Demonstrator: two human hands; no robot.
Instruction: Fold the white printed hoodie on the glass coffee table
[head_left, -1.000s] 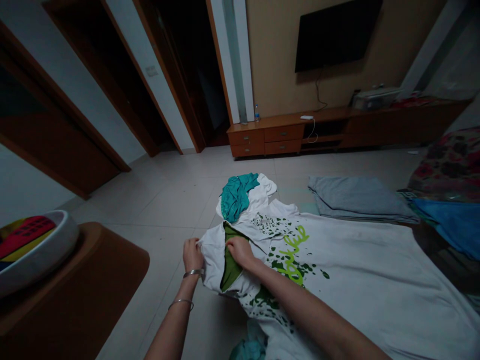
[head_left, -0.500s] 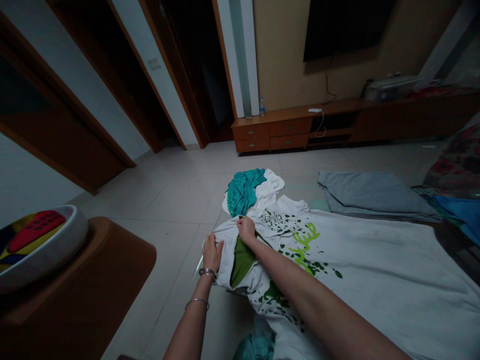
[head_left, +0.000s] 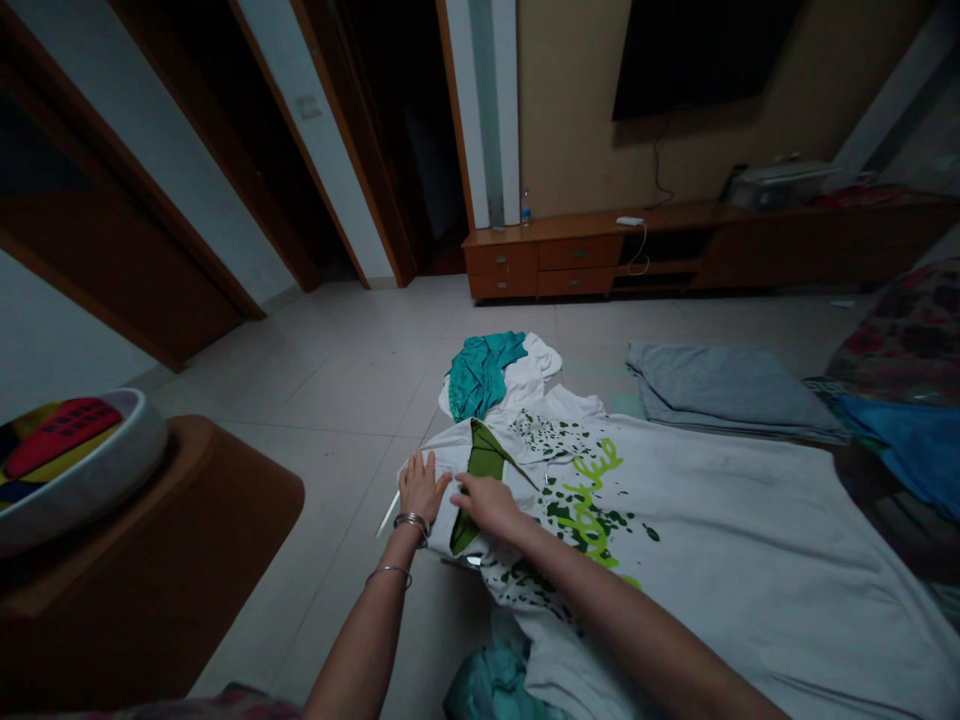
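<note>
A white hoodie (head_left: 720,510) with green lettering and splatters lies spread out, its hood toward the left end. My left hand (head_left: 422,487) rests on the white outside of the hood with its fingers spread. Close beside it, my right hand (head_left: 486,503) reaches over the green hood lining (head_left: 487,455), thumb and fingers apart, fingertips at the hood's white fabric near my left thumb. Nothing shows gripped in either hand. My right forearm covers part of the chest print.
Teal and white clothes (head_left: 484,375) are heaped beyond the hood, and teal cloth (head_left: 491,685) hangs at the near side. A folded grey cloth (head_left: 727,385) lies at the back right. To the left stands a brown armrest (head_left: 225,490) bearing a white bowl (head_left: 142,440).
My right hand has let go of the hood's edge and moved nearer to me, toward my left hand. The hood opening now lies flatter. My left hand has stayed on the hood.
</note>
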